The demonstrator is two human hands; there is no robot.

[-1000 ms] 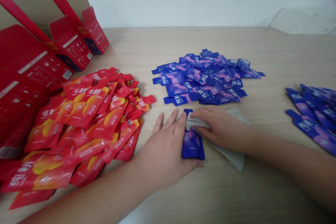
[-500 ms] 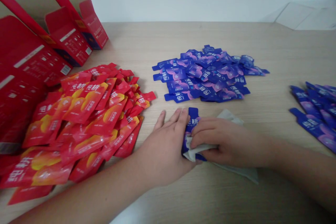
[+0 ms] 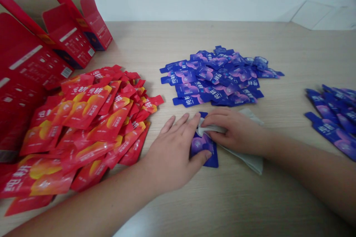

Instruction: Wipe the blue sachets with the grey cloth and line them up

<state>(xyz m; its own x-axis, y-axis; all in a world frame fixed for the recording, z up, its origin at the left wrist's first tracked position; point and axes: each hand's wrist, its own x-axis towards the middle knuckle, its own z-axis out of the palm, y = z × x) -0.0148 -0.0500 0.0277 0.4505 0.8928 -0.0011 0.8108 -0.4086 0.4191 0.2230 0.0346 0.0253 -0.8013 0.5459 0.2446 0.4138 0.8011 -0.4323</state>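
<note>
A blue-purple sachet (image 3: 213, 158) lies flat on the table, partly covered by both hands. My left hand (image 3: 178, 152) rests on its left side with fingers stretched out, the thumb across the lower part of the packet. My right hand (image 3: 233, 129) is closed on a white cloth or wipe (image 3: 250, 161) and presses a fold of it against the upper part of the sachet. The loose end of the cloth trails under the right hand and wrist. Just beyond the hands lies a pile of similar blue-purple sachets (image 3: 217, 77).
A large heap of red and orange sachets (image 3: 91, 126) spreads on the left. Behind it stand several open red boxes (image 3: 75, 42). More blue-purple sachets (image 3: 333, 118) lie at the right edge. The wooden table (image 3: 144, 37) meets a pale wall at the back.
My right hand has moved the cloth up the sachet, from its lower part toward its top. The left thumb now shows across the lower part, and the sachet's bottom edge is uncovered.
</note>
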